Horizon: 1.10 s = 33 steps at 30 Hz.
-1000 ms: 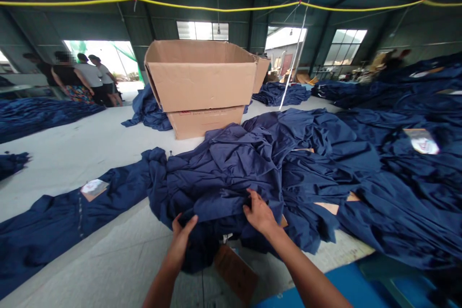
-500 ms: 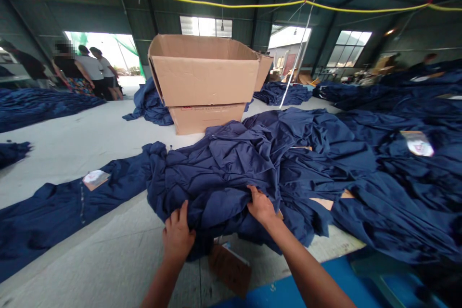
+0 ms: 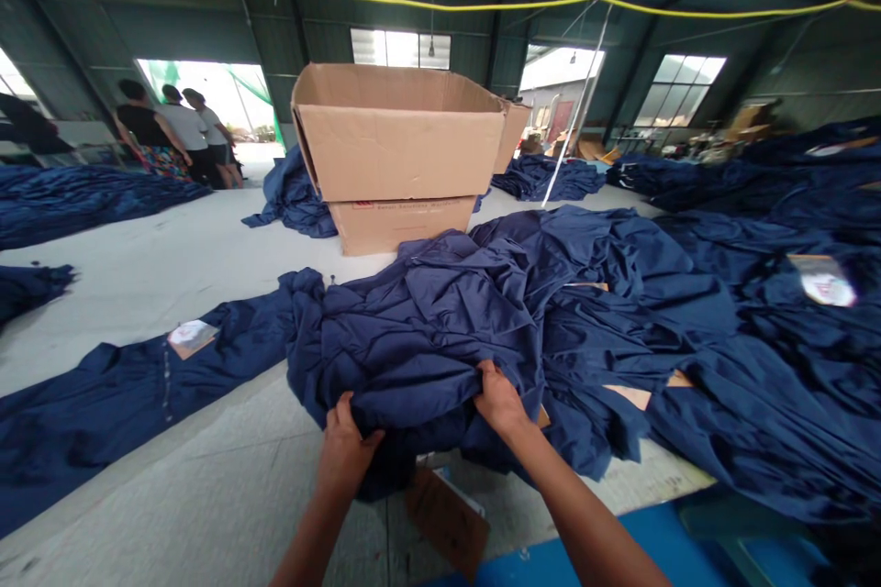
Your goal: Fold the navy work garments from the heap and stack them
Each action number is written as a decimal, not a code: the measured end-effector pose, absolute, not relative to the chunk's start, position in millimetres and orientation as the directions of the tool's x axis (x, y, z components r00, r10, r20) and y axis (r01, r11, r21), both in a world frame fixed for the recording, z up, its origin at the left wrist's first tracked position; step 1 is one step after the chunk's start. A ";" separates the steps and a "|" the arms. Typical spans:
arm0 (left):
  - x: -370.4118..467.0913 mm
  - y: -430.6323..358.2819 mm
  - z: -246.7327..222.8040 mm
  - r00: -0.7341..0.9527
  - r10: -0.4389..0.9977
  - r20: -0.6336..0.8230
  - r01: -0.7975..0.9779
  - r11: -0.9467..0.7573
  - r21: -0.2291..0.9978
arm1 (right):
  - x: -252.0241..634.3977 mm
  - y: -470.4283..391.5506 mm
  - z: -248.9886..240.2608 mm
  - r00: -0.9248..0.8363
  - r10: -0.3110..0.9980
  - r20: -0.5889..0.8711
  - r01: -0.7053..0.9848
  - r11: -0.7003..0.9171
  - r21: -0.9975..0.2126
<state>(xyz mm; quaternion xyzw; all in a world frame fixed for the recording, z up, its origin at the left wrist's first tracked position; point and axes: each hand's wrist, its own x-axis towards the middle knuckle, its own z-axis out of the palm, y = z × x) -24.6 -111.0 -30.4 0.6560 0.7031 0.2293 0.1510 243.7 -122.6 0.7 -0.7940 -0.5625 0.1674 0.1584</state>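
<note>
A heap of crumpled navy blue garments (image 3: 433,312) lies on the table in front of me. At its near left edge my left hand (image 3: 346,448) is closed on a fold of the cloth, thumb on the right side. My right hand (image 3: 499,399) pinches the same navy cloth farther right, fingertips partly hidden in the folds. Between both hands the fabric bulges in a smooth roll. Below the heap, a brown cardboard tag (image 3: 449,518) hangs or lies by the table's front edge; I cannot tell which.
A large open cardboard box (image 3: 403,151) stands on another carton (image 3: 406,225) behind the heap. Leftward, a navy garment with a label (image 3: 193,337) lies flat on the pale table (image 3: 227,486). More navy piles (image 3: 771,367) cover the right. Several people stand far left.
The view has turned slightly left, so everything sits a little farther right. My left hand has closed in on the fold; my right hand keeps its pinch.
</note>
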 end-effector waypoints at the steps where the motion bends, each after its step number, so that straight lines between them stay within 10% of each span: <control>1: -26.0 -112.0 -31.0 -0.071 0.993 0.092 0.851 0.013 0.525 | 246.6 -123.5 0.3 0.292 0.956 -0.005 0.829 -0.256 -0.496; 9: -34.2 -117.5 -28.5 -0.030 0.976 0.214 0.972 -0.021 0.233 | 259.8 -128.7 -1.9 0.349 0.914 0.208 0.873 -0.236 -0.428; 16: -24.7 -97.0 -31.6 -0.116 0.991 0.063 0.857 0.068 0.510 | 263.0 -126.2 -6.1 0.177 0.954 0.244 0.832 -0.013 -0.555; 22: -23.9 -98.0 -28.5 0.033 0.983 0.181 0.933 -0.096 0.346 | 258.7 -128.1 -12.6 0.193 0.975 0.109 0.914 -0.138 -0.381; 29: -39.1 -94.1 -35.6 -0.147 0.989 0.002 0.830 0.123 0.545 | 274.1 -132.2 -4.0 0.208 0.955 0.214 0.842 -0.063 -0.536; 33: -38.7 -99.0 -32.1 -0.063 0.963 0.263 0.906 -0.055 0.419 | 275.9 -131.0 -1.4 0.204 0.956 0.211 0.909 -0.105 -0.404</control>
